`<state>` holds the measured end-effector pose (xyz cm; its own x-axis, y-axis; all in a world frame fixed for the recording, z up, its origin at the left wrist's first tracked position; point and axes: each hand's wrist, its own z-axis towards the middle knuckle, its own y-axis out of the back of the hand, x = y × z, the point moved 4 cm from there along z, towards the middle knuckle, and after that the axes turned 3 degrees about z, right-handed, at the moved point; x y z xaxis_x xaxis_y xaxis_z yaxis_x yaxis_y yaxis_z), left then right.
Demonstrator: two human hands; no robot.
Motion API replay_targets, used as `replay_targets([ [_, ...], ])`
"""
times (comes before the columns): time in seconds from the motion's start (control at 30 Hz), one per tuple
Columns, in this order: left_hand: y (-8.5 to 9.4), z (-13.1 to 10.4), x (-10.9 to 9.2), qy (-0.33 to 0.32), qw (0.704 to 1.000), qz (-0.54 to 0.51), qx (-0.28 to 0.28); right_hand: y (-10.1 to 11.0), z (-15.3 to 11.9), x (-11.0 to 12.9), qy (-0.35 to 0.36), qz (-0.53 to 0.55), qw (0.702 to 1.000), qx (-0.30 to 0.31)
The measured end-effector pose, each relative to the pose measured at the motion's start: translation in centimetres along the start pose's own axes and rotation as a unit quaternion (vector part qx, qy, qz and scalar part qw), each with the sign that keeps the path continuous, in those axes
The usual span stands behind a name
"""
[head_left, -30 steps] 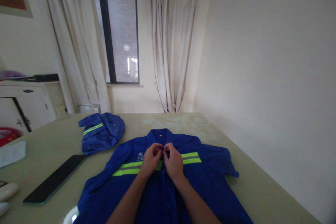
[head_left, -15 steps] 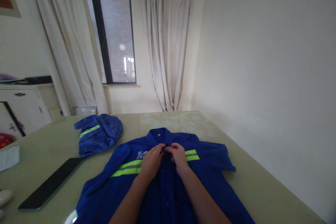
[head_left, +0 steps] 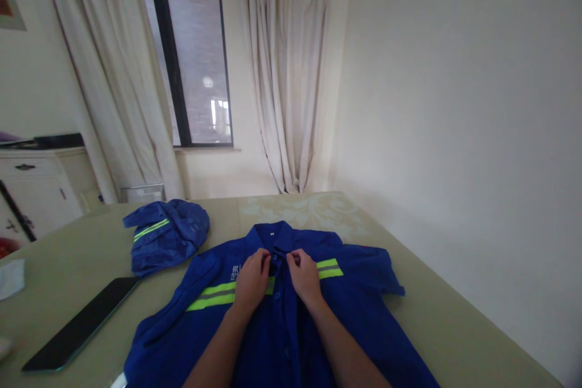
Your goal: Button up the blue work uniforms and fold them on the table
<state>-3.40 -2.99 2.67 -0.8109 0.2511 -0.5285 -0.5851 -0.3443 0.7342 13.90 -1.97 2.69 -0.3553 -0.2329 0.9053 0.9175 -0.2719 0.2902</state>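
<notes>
Blue shirt (head_left: 268,345) lies front side up on the worktop (head_left: 459,345), its collar (head_left: 284,236) pointing away from the person and its lower part running out of view at the bottom. Both forearms (head_left: 222,333) reach forward over the cloth, slanting inward so that the hands meet near the collar, just apart from each other. The left hand (head_left: 252,279) is bent in a narrow pinch, thumb and fingertips together on one edge of the front opening. The right hand (head_left: 305,276) mirrors it, its fingertips drawn close on the other edge. A small button (head_left: 274,258) shows between them, with another button (head_left: 277,295) lower down the opening.

The left hand hides part of the white lettering (head_left: 235,271) and interrupts the yellow-green stripe (head_left: 211,297); the forearms cover much of the chest. Left of the collar and near it rests a blue bundle (head_left: 170,236) of cloth with its own bright bands. Nearer the person is a flat black slab (head_left: 82,324), its far end close to the bundle. White paper (head_left: 11,279) lies at the left edge. Beyond the worktop are a window (head_left: 200,66), pale curtains (head_left: 295,73) and a white cabinet (head_left: 36,188).
</notes>
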Motion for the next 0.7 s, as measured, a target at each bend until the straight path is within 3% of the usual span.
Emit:
replay_targets([
  [0.17,-0.4,0.1,-0.4,-0.014,0.999,-0.034,0.027,-0.9,-0.3,0.1,0.013,-0.043,0.996,0.074],
  [0.4,-1.1,0.3,0.8,0.03,0.996,-0.067,0.04,-1.2,-0.3,0.3,0.046,-0.034,0.994,0.089],
  [0.7,-1.3,0.7,0.9,0.003,0.994,-0.104,0.037,-1.1,-0.5,1.0,0.034,-0.058,0.993,0.097],
])
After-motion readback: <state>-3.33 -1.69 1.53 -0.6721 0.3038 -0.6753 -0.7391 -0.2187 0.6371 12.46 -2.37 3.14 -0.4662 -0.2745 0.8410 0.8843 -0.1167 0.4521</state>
